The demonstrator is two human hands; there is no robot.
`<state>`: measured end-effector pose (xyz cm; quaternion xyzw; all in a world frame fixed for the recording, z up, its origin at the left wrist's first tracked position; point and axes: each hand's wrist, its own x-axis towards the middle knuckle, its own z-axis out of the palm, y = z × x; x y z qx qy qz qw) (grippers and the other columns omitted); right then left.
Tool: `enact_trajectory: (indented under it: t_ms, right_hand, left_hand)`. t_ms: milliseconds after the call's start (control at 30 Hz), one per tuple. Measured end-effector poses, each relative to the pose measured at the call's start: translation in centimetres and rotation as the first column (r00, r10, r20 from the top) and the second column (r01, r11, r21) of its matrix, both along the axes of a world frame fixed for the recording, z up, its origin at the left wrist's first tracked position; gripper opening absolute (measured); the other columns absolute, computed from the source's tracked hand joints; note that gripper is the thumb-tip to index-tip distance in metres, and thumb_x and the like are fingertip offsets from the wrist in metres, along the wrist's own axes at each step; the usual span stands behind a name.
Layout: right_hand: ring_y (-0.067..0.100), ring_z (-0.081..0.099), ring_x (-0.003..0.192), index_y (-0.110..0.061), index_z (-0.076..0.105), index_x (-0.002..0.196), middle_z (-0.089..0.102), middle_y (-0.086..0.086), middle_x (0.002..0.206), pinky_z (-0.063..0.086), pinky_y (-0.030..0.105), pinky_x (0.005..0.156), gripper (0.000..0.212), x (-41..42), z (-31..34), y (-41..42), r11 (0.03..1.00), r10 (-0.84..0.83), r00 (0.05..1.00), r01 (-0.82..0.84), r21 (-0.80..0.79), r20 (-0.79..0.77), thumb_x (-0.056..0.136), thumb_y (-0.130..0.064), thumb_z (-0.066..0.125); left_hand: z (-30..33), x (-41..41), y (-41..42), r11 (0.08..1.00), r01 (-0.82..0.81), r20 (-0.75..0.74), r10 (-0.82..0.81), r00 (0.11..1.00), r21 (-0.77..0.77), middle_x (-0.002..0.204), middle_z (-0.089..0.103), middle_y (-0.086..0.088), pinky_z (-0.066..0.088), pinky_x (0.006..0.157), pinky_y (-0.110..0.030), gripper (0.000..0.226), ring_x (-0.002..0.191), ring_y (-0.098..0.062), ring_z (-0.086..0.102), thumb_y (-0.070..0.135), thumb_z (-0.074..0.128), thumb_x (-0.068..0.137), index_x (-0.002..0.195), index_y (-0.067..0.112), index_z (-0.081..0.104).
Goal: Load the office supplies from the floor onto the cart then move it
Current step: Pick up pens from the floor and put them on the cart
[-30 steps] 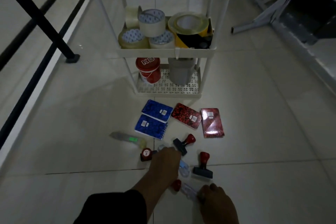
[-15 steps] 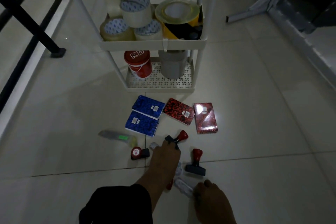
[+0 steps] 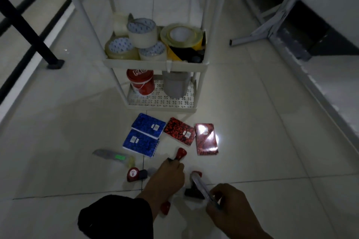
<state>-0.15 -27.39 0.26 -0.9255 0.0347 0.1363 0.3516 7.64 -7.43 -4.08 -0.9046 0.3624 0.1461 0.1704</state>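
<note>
Red-knobbed stamps are scattered on the floor on the near side of the cart [image 3: 155, 64]. Left hand [image 3: 167, 178] is reaching over one stamp [image 3: 179, 154], fingertips touching its black base; whether it's clenched can't be told. That stamp lies just ahead of the hand, long axis pointing up and right toward the notebooks [image 3: 143, 134], so the left hand is nearer. Right hand [image 3: 227, 203] is closed round a clear tube-like item [image 3: 200, 184], w/ another stamp [image 3: 191, 190] beside it. Cart's middle tray is already packed w/ tape rolls [image 3: 141, 31].
</note>
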Motion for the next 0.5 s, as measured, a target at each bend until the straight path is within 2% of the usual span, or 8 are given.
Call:
enact_trajectory:
  t_ms: [100, 167, 200, 267, 333, 400, 433, 500]
  right_hand:
    - [0.005, 0.060, 0.047, -0.028, 0.066, 0.063, 0.066, -0.009, 0.059, 0.045, 0.014, 0.049, 0.012, 2.6, 4.8, -0.1, 0.983, -0.153, 0.988, 0.148, 0.112, 0.038, 0.058, -0.035, 0.075]
    - [0.005, 0.060, 0.047, -0.025, 0.068, 0.064, 0.068, -0.009, 0.060, 0.047, 0.014, 0.050, 0.015, 4.4, 8.0, -0.2, 0.969, -0.204, 0.978, 0.193, 0.155, 0.055, 0.062, -0.018, 0.081]
    - [0.006, 0.060, 0.048, -0.024, 0.068, 0.065, 0.068, -0.008, 0.061, 0.047, 0.015, 0.051, 0.016, 5.4, 9.6, -0.4, 0.964, -0.212, 0.975, 0.197, 0.178, 0.072, 0.063, -0.015, 0.082]
    - [0.010, 0.062, 0.051, -0.021, 0.069, 0.067, 0.069, -0.004, 0.063, 0.050, 0.018, 0.053, 0.013, 7.2, 12.8, -0.7, 0.958, -0.212, 0.970, 0.182, 0.220, 0.118, 0.065, -0.017, 0.082]
    - [0.010, 0.063, 0.052, -0.020, 0.069, 0.069, 0.069, -0.002, 0.063, 0.048, 0.015, 0.050, 0.013, 8.9, 16.5, -0.8, 0.950, -0.206, 0.964, 0.156, 0.272, 0.169, 0.068, -0.016, 0.082]
    - [0.007, 0.062, 0.053, -0.020, 0.070, 0.071, 0.069, -0.001, 0.064, 0.043, 0.009, 0.048, 0.014, 10.3, 20.5, -0.9, 0.939, -0.207, 0.957, 0.136, 0.315, 0.203, 0.069, -0.017, 0.083]
    - [0.005, 0.062, 0.056, -0.021, 0.069, 0.072, 0.069, -0.001, 0.065, 0.042, 0.008, 0.049, 0.014, 10.9, 22.6, -0.9, 0.936, -0.203, 0.955, 0.125, 0.330, 0.216, 0.069, -0.019, 0.083]
    - [0.003, 0.061, 0.062, -0.020, 0.068, 0.074, 0.068, -0.003, 0.068, 0.043, 0.007, 0.051, 0.014, 11.8, 26.8, -0.5, 0.935, -0.183, 0.951, 0.089, 0.345, 0.250, 0.072, -0.023, 0.082]
  left_hand:
    - [3.7, 0.8, 0.0, 0.996, -0.070, -0.045, 0.067, 0.997, -0.060, 0.084, 0.068, -0.008, 0.050, 0.071, -0.037, 0.019, 0.083, -0.027, 0.063, 0.020, 0.077, 0.065, 0.081, 0.013, 0.069]
    - [5.7, 1.4, 0.1, 0.969, -0.198, -0.119, 0.181, 0.976, -0.148, 0.107, 0.064, -0.014, 0.043, 0.087, -0.042, 0.035, 0.100, -0.033, 0.058, 0.019, 0.059, 0.079, 0.113, 0.009, 0.060]
    - [6.9, 1.8, 0.3, 0.944, -0.259, -0.133, 0.236, 0.963, -0.204, 0.111, 0.062, -0.012, 0.041, 0.089, -0.040, 0.041, 0.103, -0.032, 0.057, 0.021, 0.054, 0.082, 0.122, 0.010, 0.055]
    - [10.6, 2.8, 0.4, 0.889, -0.316, -0.141, 0.285, 0.948, -0.332, 0.111, 0.064, -0.006, 0.042, 0.083, -0.033, 0.036, 0.102, -0.027, 0.060, 0.028, 0.052, 0.083, 0.117, 0.015, 0.057]
    - [14.8, 3.6, 0.8, 0.797, -0.373, -0.184, 0.324, 0.928, -0.474, 0.108, 0.066, -0.002, 0.043, 0.078, -0.026, 0.030, 0.099, -0.022, 0.062, 0.032, 0.053, 0.083, 0.109, 0.018, 0.060]
    - [19.6, 4.5, 1.6, 0.721, -0.324, -0.086, 0.347, 0.934, -0.612, 0.090, 0.067, 0.003, 0.045, 0.070, -0.022, 0.022, 0.082, -0.015, 0.063, 0.035, 0.056, 0.076, 0.094, 0.024, 0.062]
    - [21.9, 4.8, 2.1, 0.685, -0.291, -0.044, 0.354, 0.934, -0.668, 0.079, 0.063, 0.005, 0.043, 0.063, -0.021, 0.016, 0.071, -0.015, 0.059, 0.038, 0.057, 0.072, 0.083, 0.026, 0.058]
    - [26.9, 5.3, 2.9, 0.591, -0.369, -0.118, 0.419, 0.900, -0.717, 0.072, 0.055, 0.002, 0.043, 0.057, -0.027, 0.017, 0.064, -0.020, 0.052, 0.042, 0.057, 0.073, 0.074, 0.027, 0.048]
